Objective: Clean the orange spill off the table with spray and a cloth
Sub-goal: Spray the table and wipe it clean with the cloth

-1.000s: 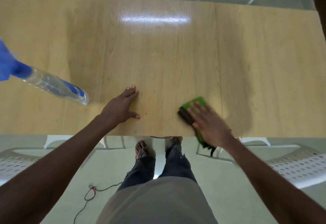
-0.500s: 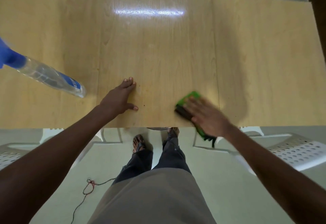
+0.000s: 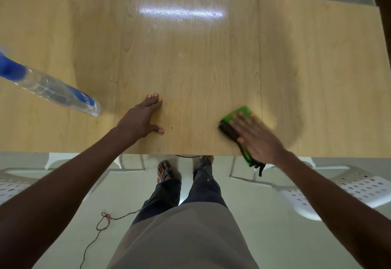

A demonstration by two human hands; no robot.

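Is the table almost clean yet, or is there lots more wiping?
Nearly. No orange shows on the table. The spray bottle is set down. The right hand presses the green cloth flat; the left hand rests beside tiny dark specks, left to wipe.

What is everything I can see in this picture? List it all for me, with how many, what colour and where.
table: one, light wood, fills the upper half of the view
spray bottle: one, clear with blue top and label, on the table at the left
cloth: one, green with a dark edge, at the table's near edge, under the right hand
chairs: several, white, perforated seats near left and right, legs beyond the table
cord: one, dark and reddish, on the pale floor
left hand: flat on the table, fingers straight
right hand: pressed flat on the cloth, blurred
legs and feet: dark trousers, sandals, under the table edge
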